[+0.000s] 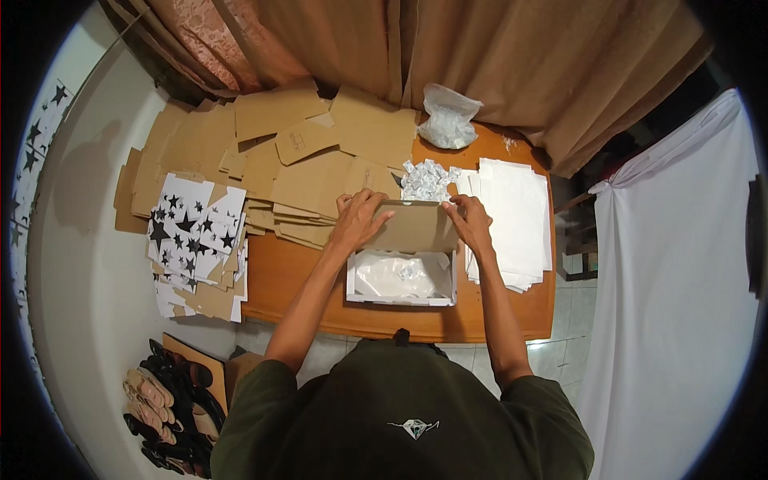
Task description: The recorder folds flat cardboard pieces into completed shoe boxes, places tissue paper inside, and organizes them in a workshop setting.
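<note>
A: Folding, by the look of it. The open white cardboard box point(402, 278) sits on the orange wooden table point(296, 276), right in front of the person's dark green shirt point(400, 416), with pale tissue paper lying inside it.

B: And the hands?

A: Both are on the box's brown hinged lid point(416, 227), which stands up at the box's far side. The left hand point(362, 218) curls its fingers over the lid's left edge; the right hand point(468, 221) pinches the lid's right corner.

B: So which step is this?

A: My judgement: the lid is being shaped or readied for closing. The next move calls for both hands bringing it evenly toward the person, so the side flaps tuck inside the walls.

B: What lies around the box?

A: Right of it, a stack of white paper sheets point(516, 216). Beyond it, a heap of small white sachets point(428, 180) and a clear plastic bag point(448, 118). Left of it, flat brown cardboard blanks point(296, 152) and star-printed white sheets point(192, 228). Behind everything hangs a tan curtain point(480, 56); sandals point(160, 400) rest on the floor, nearer left.
</note>
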`<state>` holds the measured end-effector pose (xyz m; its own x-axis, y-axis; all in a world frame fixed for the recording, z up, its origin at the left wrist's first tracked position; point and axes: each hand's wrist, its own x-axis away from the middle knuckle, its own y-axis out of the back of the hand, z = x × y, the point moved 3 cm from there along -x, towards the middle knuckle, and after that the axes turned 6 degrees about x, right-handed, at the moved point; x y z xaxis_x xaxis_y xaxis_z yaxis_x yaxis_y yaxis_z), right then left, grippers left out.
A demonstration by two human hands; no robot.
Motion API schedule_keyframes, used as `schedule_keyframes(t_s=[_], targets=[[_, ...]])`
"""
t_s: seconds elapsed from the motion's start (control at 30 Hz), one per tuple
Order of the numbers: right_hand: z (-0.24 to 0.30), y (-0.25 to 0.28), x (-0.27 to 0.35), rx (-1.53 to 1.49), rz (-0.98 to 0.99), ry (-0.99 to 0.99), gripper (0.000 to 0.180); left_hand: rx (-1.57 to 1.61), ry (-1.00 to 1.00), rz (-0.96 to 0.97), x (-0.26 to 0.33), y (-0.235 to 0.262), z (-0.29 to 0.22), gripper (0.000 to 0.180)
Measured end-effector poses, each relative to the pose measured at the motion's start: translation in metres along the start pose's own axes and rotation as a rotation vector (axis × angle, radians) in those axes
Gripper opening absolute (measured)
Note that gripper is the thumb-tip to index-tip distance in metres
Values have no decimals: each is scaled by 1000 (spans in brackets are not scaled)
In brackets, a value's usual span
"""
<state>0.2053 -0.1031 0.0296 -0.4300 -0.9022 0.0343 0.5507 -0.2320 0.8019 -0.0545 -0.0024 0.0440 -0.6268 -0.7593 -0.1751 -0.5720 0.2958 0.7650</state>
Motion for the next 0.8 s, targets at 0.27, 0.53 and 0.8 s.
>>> schedule_keyframes(t_s=[0.27,0.53,0.8], targets=[[41,30,59,82,87,264,43,113,-41,-10,55,21,-36,26],[41,8,102,250,381,447,45,135,-114,131,107,8,-35,24],[32,-34,149,345,276,577,38,105,-146,195,150,-29,-28,32]])
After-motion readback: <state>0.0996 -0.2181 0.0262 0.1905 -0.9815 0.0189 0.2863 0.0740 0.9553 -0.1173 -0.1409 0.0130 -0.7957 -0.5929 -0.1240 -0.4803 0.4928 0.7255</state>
